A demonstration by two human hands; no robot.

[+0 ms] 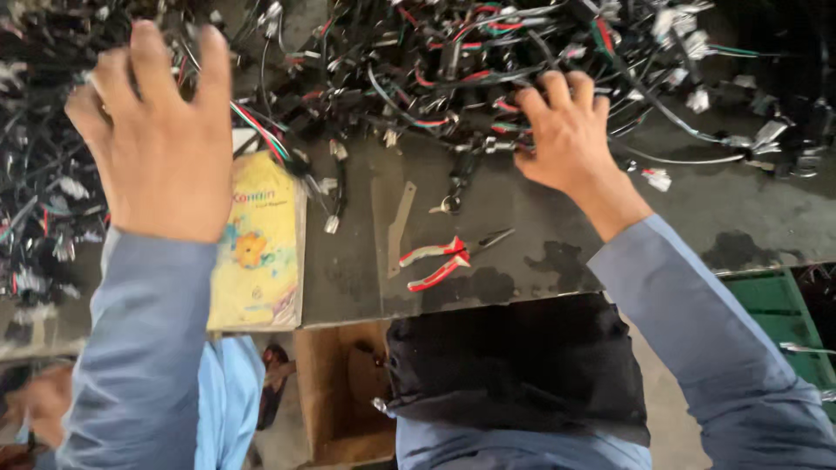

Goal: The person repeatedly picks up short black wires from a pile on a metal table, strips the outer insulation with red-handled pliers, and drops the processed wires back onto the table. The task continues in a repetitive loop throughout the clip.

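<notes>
**Both hands in the wire pile**

The left hand (161, 130) was raised over the near edge of the tangled heap of black, red and green wire harnesses with small white plastic connectors (453, 61), its fingers spread and loosely curled, back toward me; I could not tell whether anything sat in its palm. The right hand (566, 130) reached into the same heap farther along, its fingers bent down among the wires so that the tips were hidden; whether it had closed on a strand I could not tell. Both arms wore blue-grey sleeves.

The heap covered the far part of the dark, stained counter (697, 209) and spilled down its left side. Below the left hand, a thin yellow booklet with a cartoon picture on its cover (259, 252) lay flat at the counter's near edge, a red, white and green wire crossing just above it. Between the two hands, well short of the pile, lay a pair of pliers with red and white handles (446, 259), with a flat grey metal strip (399, 228) just beside it. A green plastic crate (775, 305) stood below the counter at the right.
</notes>
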